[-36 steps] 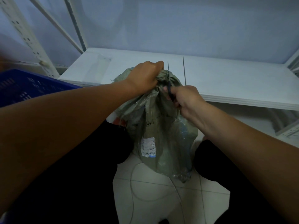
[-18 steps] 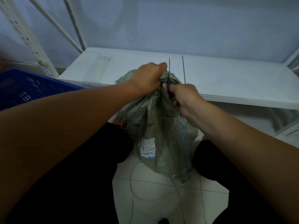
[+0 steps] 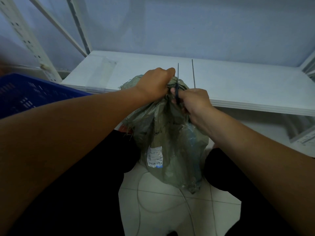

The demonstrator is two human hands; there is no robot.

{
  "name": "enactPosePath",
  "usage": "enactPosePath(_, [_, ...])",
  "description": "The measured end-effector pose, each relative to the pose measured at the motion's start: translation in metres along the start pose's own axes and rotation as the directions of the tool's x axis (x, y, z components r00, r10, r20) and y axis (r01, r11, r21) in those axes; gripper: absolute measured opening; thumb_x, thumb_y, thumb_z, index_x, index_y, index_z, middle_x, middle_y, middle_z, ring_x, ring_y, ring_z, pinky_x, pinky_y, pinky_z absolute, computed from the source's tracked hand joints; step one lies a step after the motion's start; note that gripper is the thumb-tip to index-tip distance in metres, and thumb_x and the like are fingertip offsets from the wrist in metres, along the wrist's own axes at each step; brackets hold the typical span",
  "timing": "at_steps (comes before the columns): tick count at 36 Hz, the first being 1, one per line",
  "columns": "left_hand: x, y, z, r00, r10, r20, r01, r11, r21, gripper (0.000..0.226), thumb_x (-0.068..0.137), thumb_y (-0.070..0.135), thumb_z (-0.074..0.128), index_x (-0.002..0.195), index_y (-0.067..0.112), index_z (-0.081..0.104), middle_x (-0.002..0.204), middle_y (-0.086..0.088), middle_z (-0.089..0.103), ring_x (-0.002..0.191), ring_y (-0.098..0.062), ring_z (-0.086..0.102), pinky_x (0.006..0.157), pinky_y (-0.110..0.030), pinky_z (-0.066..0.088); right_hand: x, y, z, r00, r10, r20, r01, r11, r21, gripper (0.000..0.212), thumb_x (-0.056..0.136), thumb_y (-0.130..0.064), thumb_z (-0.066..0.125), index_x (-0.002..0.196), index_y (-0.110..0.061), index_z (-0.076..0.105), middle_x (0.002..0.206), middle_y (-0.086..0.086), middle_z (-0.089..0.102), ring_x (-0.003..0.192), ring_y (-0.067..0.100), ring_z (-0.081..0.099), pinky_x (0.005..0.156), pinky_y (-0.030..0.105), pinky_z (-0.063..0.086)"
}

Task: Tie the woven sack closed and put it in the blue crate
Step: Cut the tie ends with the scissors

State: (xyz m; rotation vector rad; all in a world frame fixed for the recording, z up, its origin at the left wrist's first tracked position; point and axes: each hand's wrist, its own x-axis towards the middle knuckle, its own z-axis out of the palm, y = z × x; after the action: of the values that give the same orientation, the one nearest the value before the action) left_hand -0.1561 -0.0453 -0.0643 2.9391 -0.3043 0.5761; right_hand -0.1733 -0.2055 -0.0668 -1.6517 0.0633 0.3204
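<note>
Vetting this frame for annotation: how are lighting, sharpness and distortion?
Head view: dim, bluish, no glare; woven sack and its label fairly sharp; the dark tie barely stands out; wide-angle lens swells the forearms; blue crate shadowed at left.

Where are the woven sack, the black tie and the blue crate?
woven sack (image 3: pixel 170 133), head view, body below the neck.
black tie (image 3: pixel 177 92), head view, thick stretch at the neck.
blue crate (image 3: pixel 25 92), head view, slotted wall.
</note>
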Motion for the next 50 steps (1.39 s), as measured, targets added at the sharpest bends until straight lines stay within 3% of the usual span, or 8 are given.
enactPosePath(10, [0.004, 0.011, 0.001, 0.999, -0.011, 0.037, 0.011, 1.000, 0.003, 0.020, 0.082, 0.005, 0.056, 0.090, 0.011, 0.038, 0.076, -0.013, 0.050, 0.066, -0.031, 0.047, 0.055, -0.035, 0.030, 0.008, 0.003, 0.001, 0.991, -0.092, -0.097, 0.077, 0.985, -0.153, 0.041, 0.079, -0.038, 0.084, 0.054, -0.017, 0.059, 0.067, 0.011, 0.074, 0.054, 0.022, 0.056, 0.058, 0.034, 0.050])
enactPosePath(16, [0.008, 0.023, 0.005, 0.999, -0.014, 0.047, 0.014, 1.000, 0.005, 0.023, 0.086, 0.014, 0.058, 0.090, 0.012, 0.036, 0.076, -0.008, 0.044, 0.068, -0.028, 0.041, 0.058, -0.035, 0.028, 0.019, 0.007, -0.002, 0.971, -0.161, -0.176, 0.121, 0.968, -0.218, 0.036, 0.085, -0.032, 0.080, 0.067, -0.018, 0.052, 0.070, 0.006, 0.061, 0.061, 0.025, 0.060, 0.061, 0.036, 0.057])
enactPosePath(19, [0.013, 0.030, 0.008, 0.998, -0.032, 0.061, 0.032, 0.999, 0.004, 0.021, 0.087, 0.017, 0.057, 0.091, 0.013, 0.036, 0.078, -0.008, 0.045, 0.069, -0.030, 0.043, 0.060, -0.035, 0.030, 0.026, 0.009, -0.003, 0.964, -0.171, -0.204, 0.120, 0.964, -0.238, 0.033, 0.085, -0.030, 0.078, 0.068, -0.019, 0.052, 0.074, 0.008, 0.063, 0.072, 0.035, 0.068, 0.068, 0.050, 0.063])
enactPosePath(25, [0.027, 0.048, 0.015, 0.989, -0.125, 0.076, 0.125, 0.992, 0.004, 0.015, 0.088, 0.013, 0.052, 0.091, 0.013, 0.037, 0.081, -0.008, 0.044, 0.070, -0.028, 0.043, 0.061, -0.034, 0.031, 0.037, 0.011, -0.015, 0.969, -0.139, -0.204, 0.105, 0.980, -0.171, 0.025, 0.091, -0.018, 0.072, 0.074, -0.012, 0.056, 0.076, 0.017, 0.062, 0.059, 0.028, 0.065, 0.049, 0.036, 0.061])
enactPosePath(36, [0.066, 0.083, 0.064, 0.936, -0.330, 0.123, 0.345, 0.929, -0.135, 0.009, 0.093, 0.017, 0.058, 0.098, 0.010, 0.055, 0.102, -0.012, 0.064, 0.090, -0.032, 0.064, 0.066, -0.034, 0.041, 0.082, 0.021, -0.052, 0.944, -0.170, -0.283, 0.071, 0.942, -0.329, 0.022, 0.089, -0.021, 0.060, 0.069, -0.014, 0.053, 0.083, 0.018, 0.069, 0.083, 0.040, 0.071, 0.073, 0.056, 0.060])
enactPosePath(39, [0.075, 0.092, 0.085, 0.888, -0.441, 0.129, 0.459, 0.852, -0.252, 0.012, 0.094, 0.021, 0.058, 0.089, 0.013, 0.051, 0.102, -0.011, 0.066, 0.092, -0.031, 0.065, 0.066, -0.032, 0.042, 0.091, 0.016, -0.066, 0.934, -0.238, -0.267, 0.101, 0.892, -0.441, 0.020, 0.093, -0.021, 0.061, 0.076, -0.013, 0.056, 0.082, 0.011, 0.066, 0.082, 0.031, 0.067, 0.076, 0.043, 0.058])
enactPosePath(44, [0.093, 0.113, 0.122, 0.776, -0.606, 0.177, 0.618, 0.675, -0.403, 0.015, 0.094, 0.023, 0.057, 0.100, 0.009, 0.056, 0.102, -0.008, 0.066, 0.091, -0.027, 0.066, 0.065, -0.032, 0.043, 0.125, 0.018, -0.090, 0.924, -0.305, -0.232, 0.114, 0.796, -0.595, 0.024, 0.094, -0.030, 0.064, 0.078, -0.014, 0.056, 0.068, -0.004, 0.055, 0.060, 0.010, 0.050, 0.052, 0.027, 0.034])
enactPosePath(50, [0.112, 0.135, 0.151, 0.740, -0.641, 0.204, 0.659, 0.630, -0.411, 0.010, 0.098, 0.021, 0.052, 0.103, 0.013, 0.049, 0.100, -0.004, 0.061, 0.084, -0.021, 0.059, 0.068, -0.032, 0.041, 0.152, 0.028, -0.112, 0.905, -0.305, -0.296, 0.049, 0.767, -0.640, 0.022, 0.093, -0.034, 0.063, 0.086, -0.013, 0.061, 0.084, 0.003, 0.065, 0.072, 0.020, 0.060, 0.048, 0.025, 0.030])
